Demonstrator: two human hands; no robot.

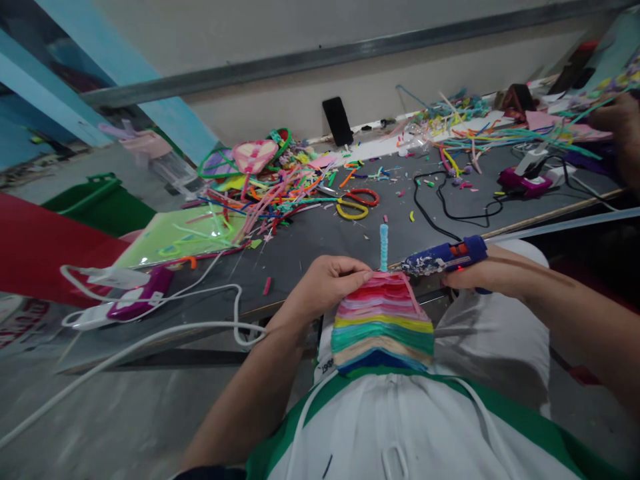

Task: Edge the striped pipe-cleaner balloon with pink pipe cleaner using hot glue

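My left hand (pixel 325 283) is closed on the top edge of a striped rainbow pipe-cleaner piece (pixel 383 327) resting against my lap, with red and pink rows above and green, cream and blue rows below. A light blue pipe cleaner (pixel 383 247) stands upright from its top. My right hand (pixel 487 273) grips a blue glue gun (pixel 443 257) held sideways, its nozzle pointing left toward the top of the piece.
The grey table (pixel 320 233) holds a heap of coloured pipe cleaners (pixel 270 187), a pink heart shape (pixel 254 155), red and yellow scissors (pixel 357 203), a black phone (pixel 337 121), black cables (pixel 450 207), a purple glue gun (pixel 525 180), and a second purple glue gun (pixel 133 300) with white cords at left. Another person's hand (pixel 620 127) is at far right.
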